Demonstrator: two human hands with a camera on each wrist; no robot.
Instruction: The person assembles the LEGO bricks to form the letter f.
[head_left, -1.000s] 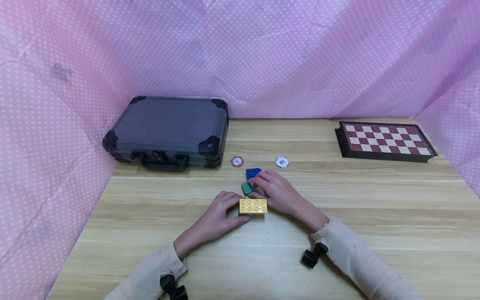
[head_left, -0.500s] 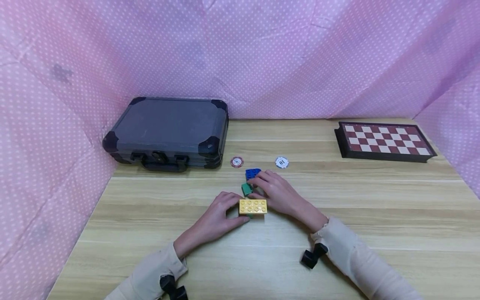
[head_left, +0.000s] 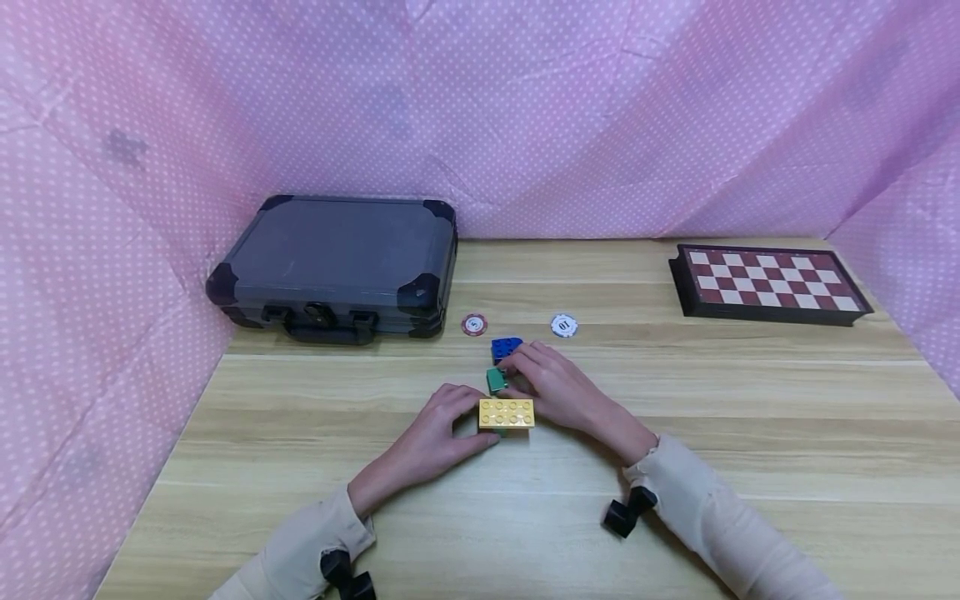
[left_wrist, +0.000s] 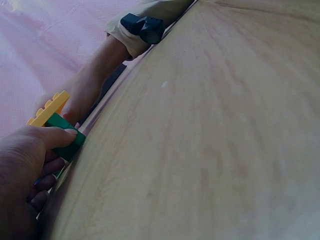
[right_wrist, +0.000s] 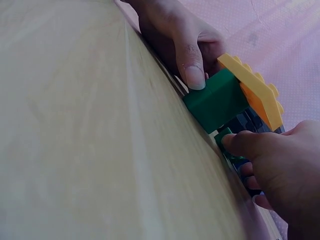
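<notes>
The light wooden table fills the lower half of the head view. A dark grey hard-shell carrying case is laid at the centre left, and a folded red-and-white chequered game board at the centre right. Between them, a red-rimmed round chip and a white round chip are set well apart.

At the frame centre, a flat yellow studded plastic brick is seated on a green plastic block. The left hand is curled against the left end of this stack, with the thumb pressed on the green block. The right hand is closed on a small green studded brick just above the yellow brick; a blue studded brick is touched by its fingertips.

Compared with the frames of one second and half a second ago, no displacement of hands, bricks or other items is detected; both grips are maintained.
</notes>
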